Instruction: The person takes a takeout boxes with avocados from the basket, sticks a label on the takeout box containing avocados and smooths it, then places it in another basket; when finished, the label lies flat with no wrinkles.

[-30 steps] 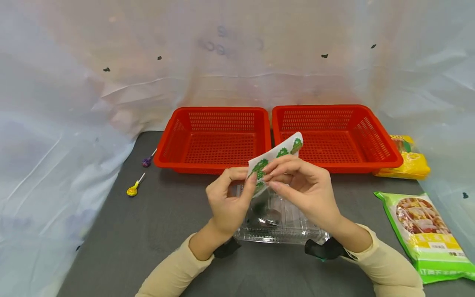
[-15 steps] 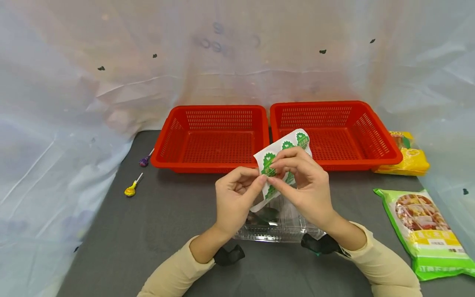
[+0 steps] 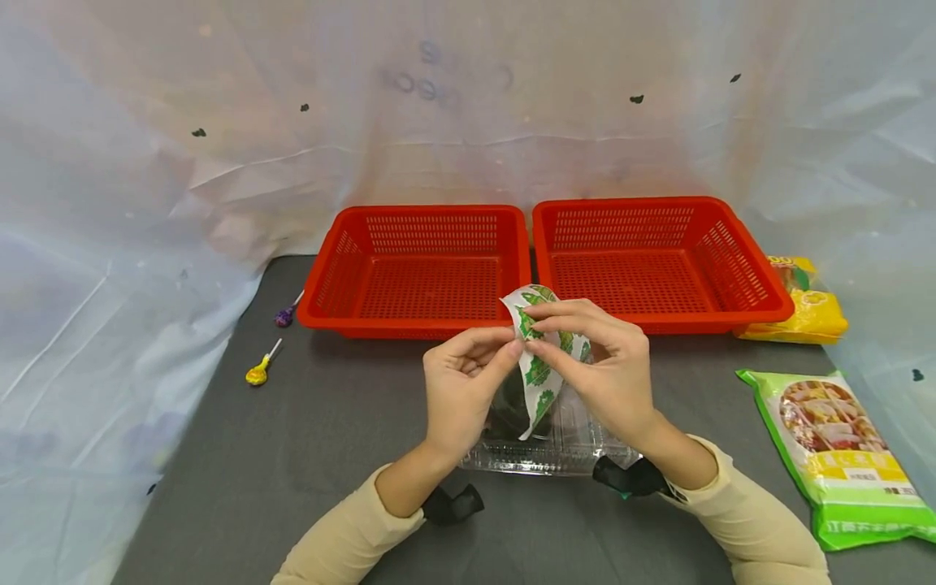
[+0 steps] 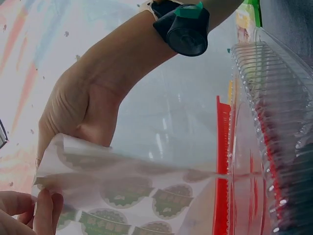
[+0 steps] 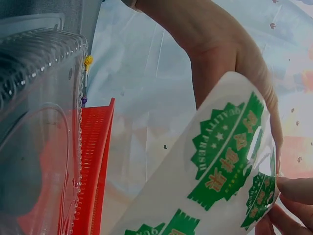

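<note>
A white sheet of round green stickers point(image 3: 539, 390) is held up in front of the body, bent into a curve. My left hand point(image 3: 461, 394) pinches its left edge between thumb and fingers. With thumb and fingertips, my right hand point(image 3: 617, 378) pinches the sheet right beside the left thumb, over a sticker. Printed green badges point(image 5: 225, 147) reading "QUALITY FRESH" face the right wrist view; the left wrist view has the pale back of the sheet point(image 4: 146, 171). Beneath both hands a clear plastic clamshell box point(image 3: 526, 465) lies on the table, something dark showing in its left part.
Two red plastic baskets point(image 3: 417, 329) point(image 3: 665, 322) stand side by side at the back. A yellow lollipop point(image 3: 257, 374) and a purple one point(image 3: 284, 317) lie at left. On the right are a green-and-white food bag point(image 3: 851, 463) and a yellow packet point(image 3: 815, 317) behind the basket.
The sheet, flatter half a second ago, has bent over and its top has dropped. Both hands came closer together from one second ago, the left moving right, and now hardly shift.
</note>
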Demonstrator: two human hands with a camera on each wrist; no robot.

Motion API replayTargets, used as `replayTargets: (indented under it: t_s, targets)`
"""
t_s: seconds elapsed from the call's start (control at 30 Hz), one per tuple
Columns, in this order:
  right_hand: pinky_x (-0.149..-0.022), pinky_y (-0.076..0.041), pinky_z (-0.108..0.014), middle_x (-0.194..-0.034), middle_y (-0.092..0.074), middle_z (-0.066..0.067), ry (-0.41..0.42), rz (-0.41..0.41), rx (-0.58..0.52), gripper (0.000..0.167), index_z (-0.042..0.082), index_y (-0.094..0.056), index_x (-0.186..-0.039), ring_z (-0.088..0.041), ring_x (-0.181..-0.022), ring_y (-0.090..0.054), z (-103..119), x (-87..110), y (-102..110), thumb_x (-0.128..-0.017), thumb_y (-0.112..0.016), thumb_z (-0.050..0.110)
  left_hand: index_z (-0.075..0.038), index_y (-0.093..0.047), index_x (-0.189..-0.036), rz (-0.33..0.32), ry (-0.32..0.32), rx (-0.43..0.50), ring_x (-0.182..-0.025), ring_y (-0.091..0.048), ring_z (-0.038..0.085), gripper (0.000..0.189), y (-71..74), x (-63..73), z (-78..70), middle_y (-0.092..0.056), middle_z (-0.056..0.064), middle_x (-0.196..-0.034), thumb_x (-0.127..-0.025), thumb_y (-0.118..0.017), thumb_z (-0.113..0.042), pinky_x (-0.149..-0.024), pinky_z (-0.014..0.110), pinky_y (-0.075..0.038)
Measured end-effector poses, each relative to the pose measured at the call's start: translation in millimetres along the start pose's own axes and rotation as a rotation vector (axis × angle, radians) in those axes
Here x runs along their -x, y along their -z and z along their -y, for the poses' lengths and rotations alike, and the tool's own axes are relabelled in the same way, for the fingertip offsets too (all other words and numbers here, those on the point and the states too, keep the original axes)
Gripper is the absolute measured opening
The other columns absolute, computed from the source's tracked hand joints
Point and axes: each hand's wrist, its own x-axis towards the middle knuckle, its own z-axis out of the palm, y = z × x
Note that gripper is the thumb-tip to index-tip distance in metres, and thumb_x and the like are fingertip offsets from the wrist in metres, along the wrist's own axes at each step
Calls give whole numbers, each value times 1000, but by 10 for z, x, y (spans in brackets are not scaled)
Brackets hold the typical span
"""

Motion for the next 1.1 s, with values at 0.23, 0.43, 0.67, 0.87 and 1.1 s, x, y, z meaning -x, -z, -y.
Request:
replayTargets:
  t_s: [0.23,0.43,0.67,0.87,1.1]
  targets:
    - [-90,-54,-34,-102,-72,-23,12,-12,-34,24,-9,-75,-90,-30,-101,-69,-22,18,16,-72,-74,-25,16,-68,-101,-28,43,10,-85,-72,16,17,8,5,-7,-70,27,-92,-89,-70,4,-75,28,-59]
    - [-81,-57,-29,-97,-74,-18,-125,-58,-69,17,-9,-71,-92,-27,-91,-71,-12,20,61,-81,-69,-21,16,-67,-99,-27,88,4,-85,-71,15,15,44,25,-1,-70,24,-92,-87,-70,7,-73,25,-58]
    - [-78,-57,-27,-86,-69,-7,-455,-224,-396,13,-1,-69,-94,-17,-81,-65,-23,-36,183,-93,-61,-12,16,-66,-98,-13,151,4,-83,-71,14,14,291,69,-47,-73,6,-90,-87,-70,8,-70,22,-57]
    - [-84,-57,-30,-94,-68,-7,-560,-330,-490,18,5,-68,-92,-21,-90,-67,-71,-12,347,-96,-57,-8,-1,-68,-95,-188,343,179,-73,-67,14,20,895,34,-239,-70,5,-83,-93,-56,14,-66,25,-57]
    - [-81,-57,-29,-94,-67,-8,-583,-376,-469,16,3,-67,-93,-20,-86,-67,-135,122,555,-97,-56,-7,-6,-66,-99,-200,587,407,-78,-69,17,31,1940,125,-477,-68,7,-90,-107,-37,-3,-67,27,-58]
